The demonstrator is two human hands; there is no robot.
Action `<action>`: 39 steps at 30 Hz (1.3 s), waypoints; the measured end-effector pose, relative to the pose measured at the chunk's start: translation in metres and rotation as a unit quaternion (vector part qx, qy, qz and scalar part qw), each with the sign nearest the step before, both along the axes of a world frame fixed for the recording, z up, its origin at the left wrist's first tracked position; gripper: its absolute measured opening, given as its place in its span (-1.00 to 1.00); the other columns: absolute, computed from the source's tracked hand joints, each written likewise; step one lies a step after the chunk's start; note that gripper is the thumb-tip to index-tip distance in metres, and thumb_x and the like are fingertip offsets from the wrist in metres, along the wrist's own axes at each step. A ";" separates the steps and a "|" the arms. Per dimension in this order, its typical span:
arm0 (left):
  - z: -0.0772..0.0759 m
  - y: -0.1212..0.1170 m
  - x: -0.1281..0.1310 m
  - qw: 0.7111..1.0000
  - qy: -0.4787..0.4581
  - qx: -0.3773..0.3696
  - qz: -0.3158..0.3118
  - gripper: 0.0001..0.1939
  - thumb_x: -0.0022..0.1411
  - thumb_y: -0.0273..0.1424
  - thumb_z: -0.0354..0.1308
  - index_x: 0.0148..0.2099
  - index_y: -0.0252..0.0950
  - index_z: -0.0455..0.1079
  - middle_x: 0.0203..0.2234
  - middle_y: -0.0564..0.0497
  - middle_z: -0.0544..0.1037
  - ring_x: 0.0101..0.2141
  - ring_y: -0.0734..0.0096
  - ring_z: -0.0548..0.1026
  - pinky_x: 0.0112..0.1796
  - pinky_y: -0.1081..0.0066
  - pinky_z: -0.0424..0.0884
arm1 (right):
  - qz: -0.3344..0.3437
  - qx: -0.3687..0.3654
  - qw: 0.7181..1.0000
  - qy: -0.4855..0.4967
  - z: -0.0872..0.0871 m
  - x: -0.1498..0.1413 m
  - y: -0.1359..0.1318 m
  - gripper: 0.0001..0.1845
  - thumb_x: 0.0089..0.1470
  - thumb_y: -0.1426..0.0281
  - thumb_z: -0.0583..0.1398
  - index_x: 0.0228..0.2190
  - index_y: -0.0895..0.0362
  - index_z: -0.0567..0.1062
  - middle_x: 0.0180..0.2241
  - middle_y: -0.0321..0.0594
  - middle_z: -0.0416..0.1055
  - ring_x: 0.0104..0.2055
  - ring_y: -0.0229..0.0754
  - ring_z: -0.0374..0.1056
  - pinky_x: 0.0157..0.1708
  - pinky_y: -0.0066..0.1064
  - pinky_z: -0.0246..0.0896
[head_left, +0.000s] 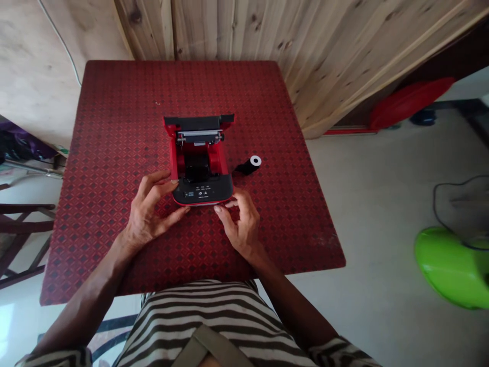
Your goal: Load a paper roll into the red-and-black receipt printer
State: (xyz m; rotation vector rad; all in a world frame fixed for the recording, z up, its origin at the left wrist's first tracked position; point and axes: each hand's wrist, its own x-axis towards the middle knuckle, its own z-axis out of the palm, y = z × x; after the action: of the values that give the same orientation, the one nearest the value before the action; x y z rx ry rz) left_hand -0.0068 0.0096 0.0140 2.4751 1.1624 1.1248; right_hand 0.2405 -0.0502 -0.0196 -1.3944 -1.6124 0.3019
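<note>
Chair: dark wooden, beside the table, apart from the work.
Left hand: finger and thumb closed about the machine's left front corner; pressure cannot be told.
Machine: red and black, on the table between the 2 hands, lid raised.
Handling: best kept level, with even pressure from both sides and fingertips off the panel controls.
Right hand: closed about the right front corner, thumb at the front edge.
Obstruction: black roll near the right side; sideways movement could knock it.
Floor, far right: green item, well apart.
</note>
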 end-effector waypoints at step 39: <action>-0.015 -0.006 0.009 0.999 0.016 0.039 0.015 -0.23 0.34 -0.19 0.37 0.46 -0.11 0.15 0.21 -0.21 0.43 0.17 0.10 0.52 0.13 0.13 0.63 | 0.296 -0.186 0.937 0.026 0.106 0.029 0.009 -0.61 0.12 0.51 0.34 -0.01 0.00 0.56 -0.05 -0.29 0.67 -0.05 -0.17 0.61 -0.01 -0.31 0.48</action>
State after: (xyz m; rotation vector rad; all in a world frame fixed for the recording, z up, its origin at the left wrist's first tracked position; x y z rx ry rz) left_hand 0.0024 0.0034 -0.0012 2.5516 1.1900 1.1649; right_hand 0.2698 -0.0415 0.0866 -1.1145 -1.9733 1.0341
